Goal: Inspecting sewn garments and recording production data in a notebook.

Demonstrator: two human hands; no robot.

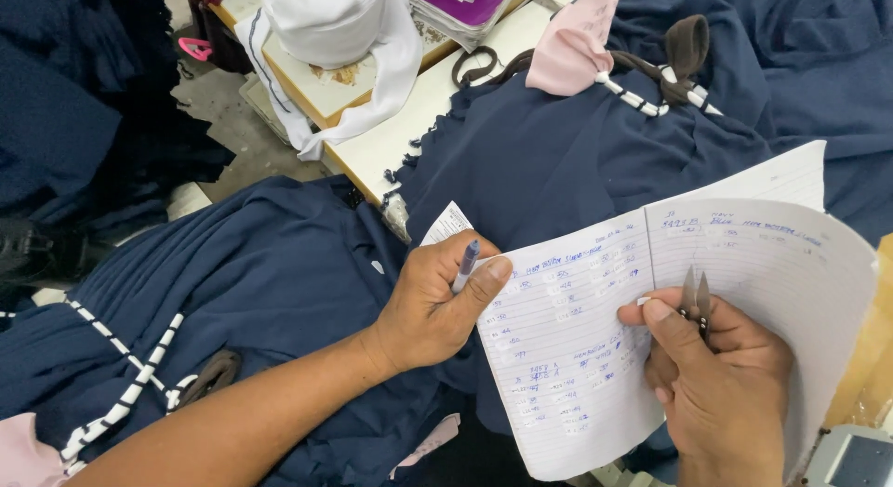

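White lined notebook (595,357) is lying open at lower right; I'm seeing the left hand (433,306) pinching a pen (466,265), the right hand (721,380) gripping thread snips (696,296) against it.

I see navy cloth (279,273), white lined notebook (595,338) with blue writing, blue pen (465,264), pink fabric (572,45), navy-white striped trim (121,394).

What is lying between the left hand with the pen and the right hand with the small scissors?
In the head view, only the open notebook page lies between the left hand and right hand.
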